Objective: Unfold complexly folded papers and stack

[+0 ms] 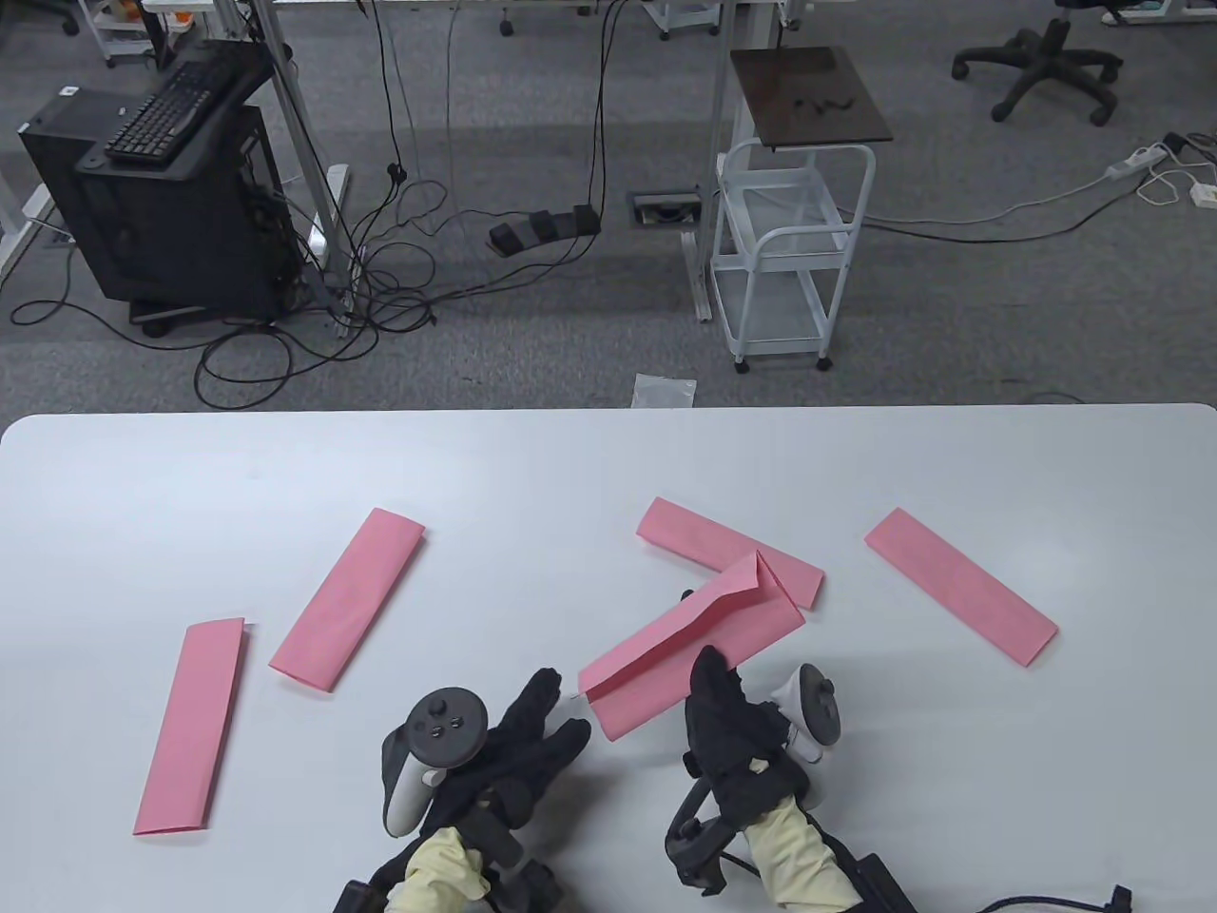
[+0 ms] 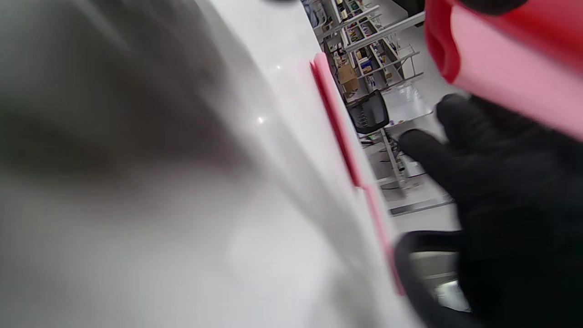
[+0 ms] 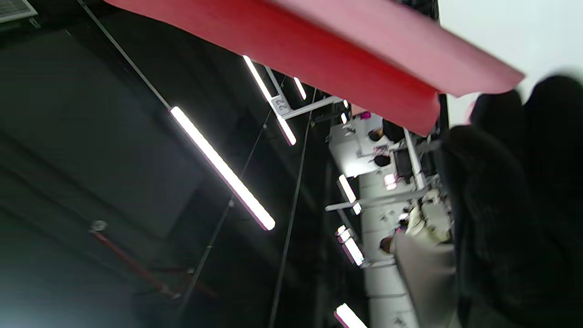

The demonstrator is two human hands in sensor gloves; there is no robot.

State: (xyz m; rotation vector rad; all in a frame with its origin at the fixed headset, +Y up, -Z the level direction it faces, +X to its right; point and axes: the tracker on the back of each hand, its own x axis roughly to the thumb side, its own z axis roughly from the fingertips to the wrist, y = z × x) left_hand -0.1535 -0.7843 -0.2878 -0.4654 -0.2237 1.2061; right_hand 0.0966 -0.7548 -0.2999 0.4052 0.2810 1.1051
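While the left hand (image 1: 518,737) is spread wide just beside it, a partly opened pink paper (image 1: 689,647) is held by the right hand's (image 1: 727,728) fingers.

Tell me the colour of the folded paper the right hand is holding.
Pink, plain with no pattern: the folded paper held by the right hand shows best in the table view.

White table (image 2: 191,191) fills the left, blurred. Two pink papers (image 2: 337,123) lie end to end along its far part. Black-gloved left hand (image 2: 496,182) at right, fingers (image 2: 428,150) spread. Pink paper (image 2: 510,86) above it; contact unclear.
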